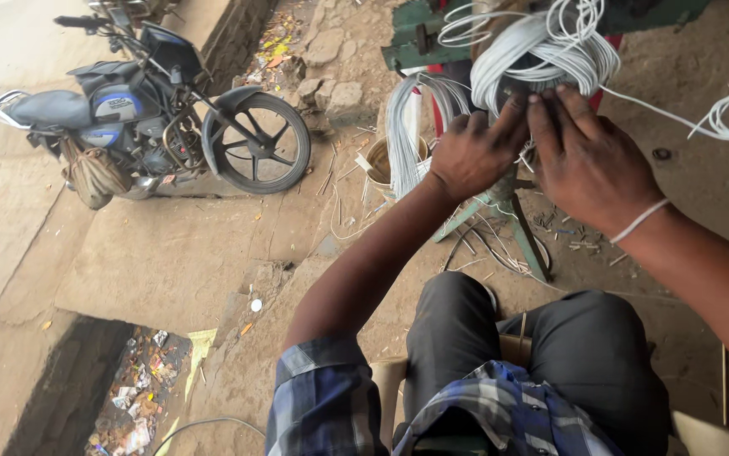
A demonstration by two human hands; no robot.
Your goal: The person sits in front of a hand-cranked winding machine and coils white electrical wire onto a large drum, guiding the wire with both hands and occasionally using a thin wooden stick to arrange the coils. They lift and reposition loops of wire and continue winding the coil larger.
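A thick coil of white wire (550, 52) sits on a green metal stand (508, 207) in front of me. My left hand (474, 152) and my right hand (588, 156) meet at the coil's lower edge, fingers pinched on the wire strands there. A loose end of white wire (723, 118) trails off to the right across the ground. A second bundle of pale wire (406, 127) hangs down left of the stand. I sit with a knee in dark trousers (466, 338) below my arms.
A parked motorcycle (145, 110) stands at the upper left on a concrete slab. An open drain with litter (128, 397) lies at the lower left. A small round tin (381, 160) sits by the hanging wire. Green machinery (415, 38) stands behind the coil. Stones and debris line the ground.
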